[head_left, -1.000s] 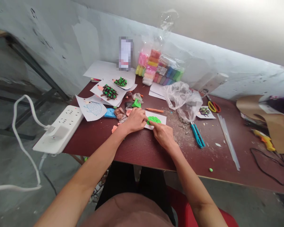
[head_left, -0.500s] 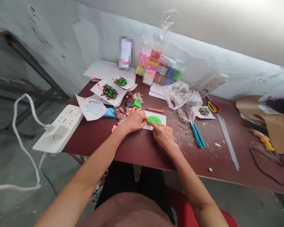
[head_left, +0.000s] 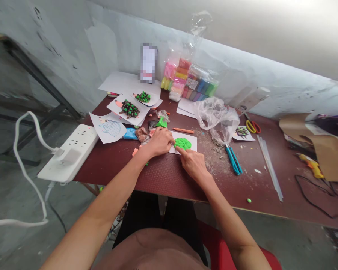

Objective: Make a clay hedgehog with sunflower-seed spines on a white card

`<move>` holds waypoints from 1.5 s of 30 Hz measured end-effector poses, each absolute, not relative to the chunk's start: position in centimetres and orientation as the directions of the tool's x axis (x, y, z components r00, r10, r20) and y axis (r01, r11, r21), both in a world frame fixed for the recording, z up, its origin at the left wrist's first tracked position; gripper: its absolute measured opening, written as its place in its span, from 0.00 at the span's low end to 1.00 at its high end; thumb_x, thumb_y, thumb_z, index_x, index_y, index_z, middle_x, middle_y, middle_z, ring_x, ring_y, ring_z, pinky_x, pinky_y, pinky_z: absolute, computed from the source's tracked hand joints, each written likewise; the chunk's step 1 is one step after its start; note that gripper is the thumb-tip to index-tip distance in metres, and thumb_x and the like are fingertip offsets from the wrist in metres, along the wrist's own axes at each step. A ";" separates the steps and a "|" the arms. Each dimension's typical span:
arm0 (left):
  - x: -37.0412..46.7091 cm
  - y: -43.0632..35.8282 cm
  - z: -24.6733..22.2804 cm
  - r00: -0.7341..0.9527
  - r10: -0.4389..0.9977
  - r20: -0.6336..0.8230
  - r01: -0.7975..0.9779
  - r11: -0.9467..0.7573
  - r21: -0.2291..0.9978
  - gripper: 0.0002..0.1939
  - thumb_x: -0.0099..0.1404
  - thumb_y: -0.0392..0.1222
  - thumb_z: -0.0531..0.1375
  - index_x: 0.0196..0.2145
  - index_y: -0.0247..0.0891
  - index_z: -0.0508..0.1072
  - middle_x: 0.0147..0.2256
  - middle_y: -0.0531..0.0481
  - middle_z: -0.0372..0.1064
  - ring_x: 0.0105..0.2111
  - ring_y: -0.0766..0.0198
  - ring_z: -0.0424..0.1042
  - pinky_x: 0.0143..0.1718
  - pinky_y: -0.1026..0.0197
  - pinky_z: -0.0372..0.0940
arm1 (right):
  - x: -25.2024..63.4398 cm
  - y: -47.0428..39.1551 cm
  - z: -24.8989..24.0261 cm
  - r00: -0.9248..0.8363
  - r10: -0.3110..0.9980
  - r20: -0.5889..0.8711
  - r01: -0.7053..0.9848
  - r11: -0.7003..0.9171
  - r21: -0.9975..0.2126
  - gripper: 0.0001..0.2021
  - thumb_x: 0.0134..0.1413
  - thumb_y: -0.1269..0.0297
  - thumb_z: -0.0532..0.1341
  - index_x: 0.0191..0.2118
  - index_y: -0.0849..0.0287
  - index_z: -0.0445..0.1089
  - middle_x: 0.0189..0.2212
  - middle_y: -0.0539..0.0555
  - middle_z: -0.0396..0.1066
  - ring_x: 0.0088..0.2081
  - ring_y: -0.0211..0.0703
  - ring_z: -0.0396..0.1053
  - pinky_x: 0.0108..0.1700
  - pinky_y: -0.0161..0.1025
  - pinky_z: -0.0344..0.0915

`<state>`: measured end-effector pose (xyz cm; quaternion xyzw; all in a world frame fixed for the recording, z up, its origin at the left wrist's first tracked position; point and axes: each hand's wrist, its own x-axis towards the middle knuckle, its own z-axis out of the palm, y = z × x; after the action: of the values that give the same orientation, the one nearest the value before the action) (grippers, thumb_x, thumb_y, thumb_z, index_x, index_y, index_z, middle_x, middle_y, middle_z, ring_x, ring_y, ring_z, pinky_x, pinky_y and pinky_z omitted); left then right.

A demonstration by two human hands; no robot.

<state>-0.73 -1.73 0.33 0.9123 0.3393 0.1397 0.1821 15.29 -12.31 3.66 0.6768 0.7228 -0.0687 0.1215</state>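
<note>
A flattened lump of bright green modelling clay (head_left: 183,143) lies on a small white sheet of paper (head_left: 193,139) in front of me. My right hand (head_left: 193,162) has its index finger stretched to the clay's lower left edge, touching it; the other fingers are folded under. My left hand (head_left: 161,142) rests at the paper's left side with bent fingers, the tips close to the clay. No object shows in either hand. Just behind the paper lies an orange pen-like stick (head_left: 183,131). Green clay in a wrapper (head_left: 162,122) sits beyond my left hand.
Left are a power strip (head_left: 69,153), a hedgehog drawing (head_left: 110,127) and spiky hedgehog pictures (head_left: 129,108). Wrapped clay blocks (head_left: 183,80) stand behind. Right are a plastic bag (head_left: 216,118), a teal cutter (head_left: 233,160), scissors (head_left: 252,126), glue sticks (head_left: 269,168) and a glue gun (head_left: 312,167).
The view has shifted very slightly. Both hands stay at the clay and paper, with the right index finger still on the clay's lower left edge.
</note>
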 end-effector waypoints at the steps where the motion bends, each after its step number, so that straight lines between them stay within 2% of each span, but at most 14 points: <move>1: -0.7 -1.7 0.4 0.732 0.668 0.134 0.565 -0.706 0.428 0.17 0.62 0.31 0.56 0.37 0.41 0.85 0.38 0.44 0.79 0.45 0.53 0.70 0.54 0.47 0.57 | 15.2 -12.4 3.7 -0.057 0.960 -0.274 0.995 0.079 0.068 0.25 0.72 0.68 0.46 0.68 0.47 0.66 0.43 0.59 0.80 0.44 0.47 0.77 0.41 0.37 0.66; 6: -0.8 -1.6 0.0 0.737 0.656 0.162 0.543 -0.718 0.435 0.16 0.63 0.31 0.56 0.36 0.42 0.85 0.37 0.45 0.79 0.45 0.54 0.71 0.54 0.47 0.57 | 14.9 -12.6 3.7 -0.062 0.957 -0.282 0.995 0.083 0.063 0.26 0.72 0.68 0.46 0.69 0.47 0.64 0.43 0.59 0.79 0.45 0.47 0.77 0.42 0.38 0.67; 14: -0.8 -1.5 -0.2 0.728 0.664 0.169 0.551 -0.714 0.433 0.16 0.62 0.31 0.56 0.37 0.41 0.84 0.40 0.46 0.81 0.45 0.55 0.71 0.56 0.47 0.55 | 14.4 -12.1 3.6 -0.073 0.950 -0.304 0.991 0.102 0.083 0.28 0.72 0.68 0.44 0.73 0.45 0.56 0.42 0.60 0.79 0.45 0.50 0.77 0.43 0.40 0.68; 21: -0.8 -1.5 -0.2 0.725 0.668 0.166 0.554 -0.710 0.435 0.18 0.61 0.30 0.56 0.38 0.42 0.85 0.40 0.46 0.81 0.45 0.54 0.71 0.55 0.46 0.56 | 14.2 -11.1 3.8 -0.093 0.947 -0.308 0.990 0.122 0.075 0.28 0.72 0.67 0.42 0.71 0.48 0.61 0.42 0.64 0.79 0.44 0.53 0.76 0.42 0.43 0.67; 25: -0.7 -1.4 -0.4 0.733 0.659 0.168 0.553 -0.721 0.418 0.19 0.61 0.30 0.55 0.38 0.43 0.85 0.40 0.45 0.81 0.45 0.54 0.71 0.55 0.46 0.57 | 14.1 -11.2 3.9 -0.077 0.951 -0.299 0.994 0.098 0.055 0.27 0.71 0.67 0.43 0.70 0.48 0.62 0.42 0.62 0.79 0.43 0.52 0.77 0.43 0.42 0.67; 29: -0.6 -1.6 -0.1 0.737 0.659 0.151 0.560 -0.720 0.410 0.19 0.61 0.30 0.55 0.38 0.43 0.85 0.40 0.45 0.80 0.45 0.54 0.71 0.55 0.46 0.56 | 14.6 -11.7 3.6 -0.023 0.971 -0.238 0.999 0.031 0.030 0.27 0.70 0.68 0.46 0.70 0.46 0.61 0.46 0.59 0.80 0.45 0.49 0.77 0.44 0.40 0.67; 33: -0.6 -1.7 0.0 0.746 0.651 0.141 0.559 -0.727 0.400 0.18 0.62 0.30 0.55 0.37 0.43 0.84 0.40 0.45 0.79 0.45 0.54 0.71 0.55 0.46 0.55 | 15.1 -12.1 3.4 0.037 0.969 -0.243 0.998 -0.024 0.056 0.28 0.69 0.68 0.47 0.70 0.46 0.62 0.46 0.59 0.80 0.45 0.49 0.78 0.43 0.40 0.68; 45: -0.5 -1.7 -0.1 0.759 0.636 0.137 0.558 -0.745 0.365 0.18 0.64 0.31 0.55 0.39 0.42 0.85 0.41 0.45 0.78 0.46 0.54 0.70 0.56 0.45 0.53 | 15.6 -10.8 4.1 0.033 0.961 -0.276 0.996 -0.009 0.086 0.27 0.71 0.67 0.46 0.70 0.43 0.61 0.46 0.58 0.81 0.46 0.51 0.78 0.44 0.41 0.67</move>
<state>-0.54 -1.72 -0.12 0.9254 0.3227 0.1272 0.1530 15.55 -10.77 4.13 0.7069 0.6920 -0.0693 0.1289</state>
